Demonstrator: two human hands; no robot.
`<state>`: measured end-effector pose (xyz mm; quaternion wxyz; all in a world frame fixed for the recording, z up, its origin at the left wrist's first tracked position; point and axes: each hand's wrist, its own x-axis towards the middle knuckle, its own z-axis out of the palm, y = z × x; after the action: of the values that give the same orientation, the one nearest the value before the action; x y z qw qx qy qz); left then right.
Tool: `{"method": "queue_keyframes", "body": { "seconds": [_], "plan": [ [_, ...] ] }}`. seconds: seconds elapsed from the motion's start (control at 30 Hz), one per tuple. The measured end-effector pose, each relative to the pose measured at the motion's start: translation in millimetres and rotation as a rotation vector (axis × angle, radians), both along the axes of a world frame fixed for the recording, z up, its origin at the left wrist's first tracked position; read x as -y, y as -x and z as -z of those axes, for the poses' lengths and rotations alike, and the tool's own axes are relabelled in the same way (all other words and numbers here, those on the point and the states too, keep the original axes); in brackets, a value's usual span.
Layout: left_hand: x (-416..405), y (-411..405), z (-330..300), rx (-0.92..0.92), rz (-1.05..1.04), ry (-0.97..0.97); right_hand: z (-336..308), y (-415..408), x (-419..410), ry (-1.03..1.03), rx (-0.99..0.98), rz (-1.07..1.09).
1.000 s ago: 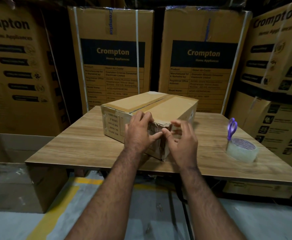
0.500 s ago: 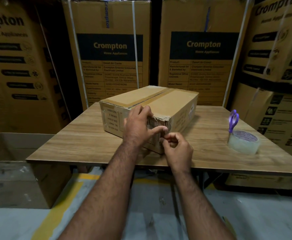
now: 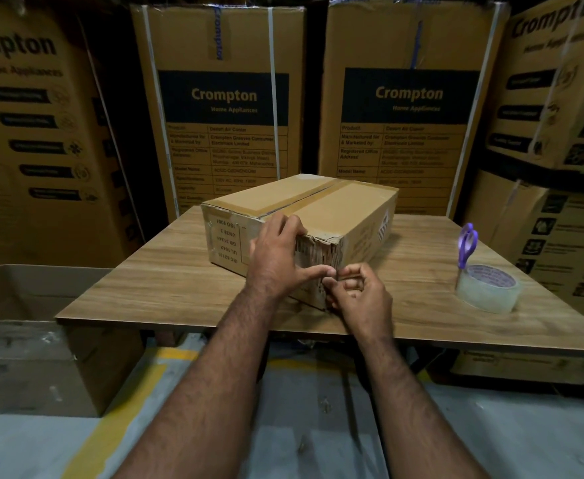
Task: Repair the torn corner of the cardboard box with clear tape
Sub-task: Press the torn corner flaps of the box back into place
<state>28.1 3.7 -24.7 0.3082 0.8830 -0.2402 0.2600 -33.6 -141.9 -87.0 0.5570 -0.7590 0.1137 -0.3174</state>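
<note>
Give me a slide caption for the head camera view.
Both hands, left hand and right hand, work the torn corner of a cardboard box; tape roll sits aside.

The cardboard box (image 3: 304, 219) sits mid-tabletop (image 3: 166, 285), angled, its near corner close to the front edge, and both hands crowd that corner: the left hand (image 3: 276, 261) lies on the box's near face, the right hand (image 3: 359, 295) is curled just beside the corner. Left of the box the tabletop is bare out to its edge. To the right there is open wood between the box and the roll of clear tape (image 3: 489, 288), where purple-handled scissors (image 3: 466, 245) stand upright. Tall Crompton cartons (image 3: 221, 98) wall off the back and both sides. An open carton (image 3: 34, 326) stands on the floor, low at the left.
</note>
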Motion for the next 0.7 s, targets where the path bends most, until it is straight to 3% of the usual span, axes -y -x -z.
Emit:
{"method": "queue_keyframes", "body": {
  "seconds": [0.23,0.7],
  "plan": [
    [6.8,-4.8,9.3,0.078,-0.046,0.019,2.6,-4.3,6.8,-0.110,-0.060,-0.078],
    [4.2,-8.1,-14.2,-0.024,-0.043,0.040,0.5,-0.8,3.7,-0.089,-0.082,-0.064]
  ]
}}
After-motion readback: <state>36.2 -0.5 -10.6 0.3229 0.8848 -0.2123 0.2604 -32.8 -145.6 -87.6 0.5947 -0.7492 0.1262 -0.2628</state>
